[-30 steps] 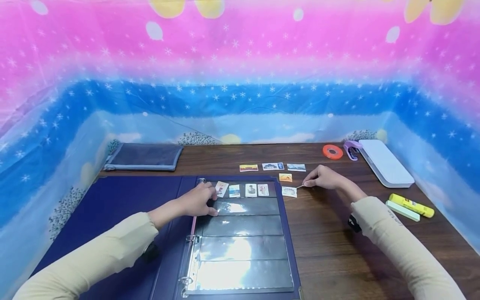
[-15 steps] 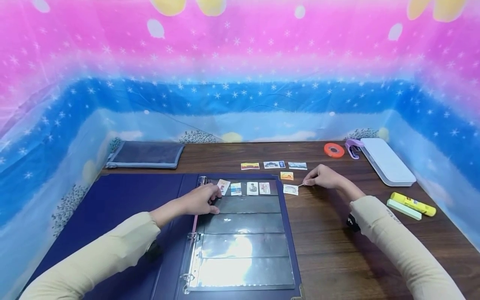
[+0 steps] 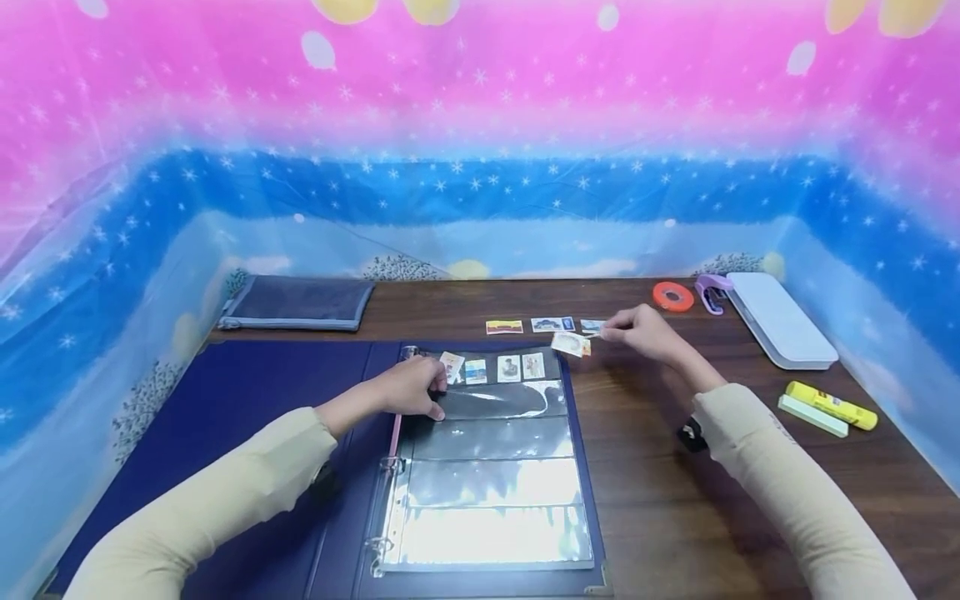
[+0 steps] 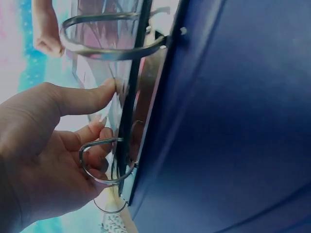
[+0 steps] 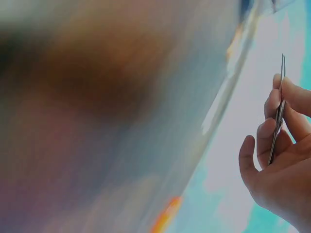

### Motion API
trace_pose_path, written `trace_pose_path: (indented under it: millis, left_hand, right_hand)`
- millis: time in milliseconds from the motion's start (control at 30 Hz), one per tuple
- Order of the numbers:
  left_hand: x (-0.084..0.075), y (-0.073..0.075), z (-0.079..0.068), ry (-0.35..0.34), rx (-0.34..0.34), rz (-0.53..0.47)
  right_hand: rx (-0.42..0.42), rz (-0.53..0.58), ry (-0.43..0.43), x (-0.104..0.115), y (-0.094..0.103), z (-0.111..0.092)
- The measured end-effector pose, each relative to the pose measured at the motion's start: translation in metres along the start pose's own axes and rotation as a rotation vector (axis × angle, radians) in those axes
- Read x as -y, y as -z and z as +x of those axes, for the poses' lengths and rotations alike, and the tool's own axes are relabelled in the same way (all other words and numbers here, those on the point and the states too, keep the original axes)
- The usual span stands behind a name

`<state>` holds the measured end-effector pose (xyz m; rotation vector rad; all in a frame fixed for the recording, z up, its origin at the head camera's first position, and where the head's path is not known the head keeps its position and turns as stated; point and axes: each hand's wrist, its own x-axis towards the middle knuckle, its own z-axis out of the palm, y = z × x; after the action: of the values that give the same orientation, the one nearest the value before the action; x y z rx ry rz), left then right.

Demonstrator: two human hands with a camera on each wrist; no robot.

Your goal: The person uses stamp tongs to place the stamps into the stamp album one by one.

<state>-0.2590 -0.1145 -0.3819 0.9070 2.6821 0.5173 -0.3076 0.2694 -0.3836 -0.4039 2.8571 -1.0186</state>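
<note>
In the head view my right hand (image 3: 641, 332) holds slim metal tweezers (image 5: 279, 114), pinched between thumb and fingers. A pale postage stamp (image 3: 567, 343) is at their tip, tilted over the album's upper right corner. It overlaps an orange stamp (image 3: 587, 350) behind it. My left hand (image 3: 411, 386) rests at the upper left of the black pocket page (image 3: 487, 437), thumb and fingertips apart against it. Beside those fingers a slanted stamp (image 3: 452, 363) sits in the top row, with a blue-and-white stamp (image 3: 476, 372) and two portrait-format stamps (image 3: 521, 367) to its right.
The navy ring album (image 3: 262, 433) lies spread open. Behind it are a red-yellow stamp (image 3: 504, 327), more stamps (image 3: 552, 324) and a mesh pouch (image 3: 296, 302). At right are orange tape (image 3: 672, 297), a purple stapler-like tool (image 3: 712, 293), a white case (image 3: 782, 321) and a yellow glue stick (image 3: 831, 405).
My right hand has lifted the pale stamp off the table with the tweezers and moved it up and slightly left. My left hand stays at the page's top left.
</note>
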Motion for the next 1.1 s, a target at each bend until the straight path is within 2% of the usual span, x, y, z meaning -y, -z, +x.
trace_pose_path:
  millis: [167,300,400,533,633,700,867,1100]
  left_hand:
    - [0.0,0.005,0.007,-0.002,0.052,-0.008]
    - [0.003,0.008,0.013,-0.016,0.119,-0.079]
    - [0.008,0.011,0.015,-0.04,0.137,-0.143]
    - [0.013,0.014,0.016,-0.089,0.136,-0.203]
    - [0.014,0.014,0.016,-0.082,0.145,-0.242]
    - [0.014,0.013,0.015,-0.054,0.148,-0.258]
    - [0.011,0.013,0.017,-0.023,0.14,-0.224]
    - [0.008,0.016,0.021,0.0,0.169,-0.136]
  right_hand:
    - [0.003,-0.002,0.088,0.045,-0.021,0.02]
    - [0.025,-0.058,0.135,0.073,-0.043,0.033]
    - [0.052,-0.102,0.146,0.086,-0.059,0.041]
    - [0.091,-0.109,0.125,0.096,-0.076,0.047]
    - [0.147,-0.092,0.114,0.101,-0.089,0.047]
    - [0.19,-0.075,0.12,0.104,-0.096,0.046]
    - [0.237,-0.032,0.127,0.108,-0.103,0.045]
    - [0.251,-0.073,0.145,0.109,-0.107,0.041]
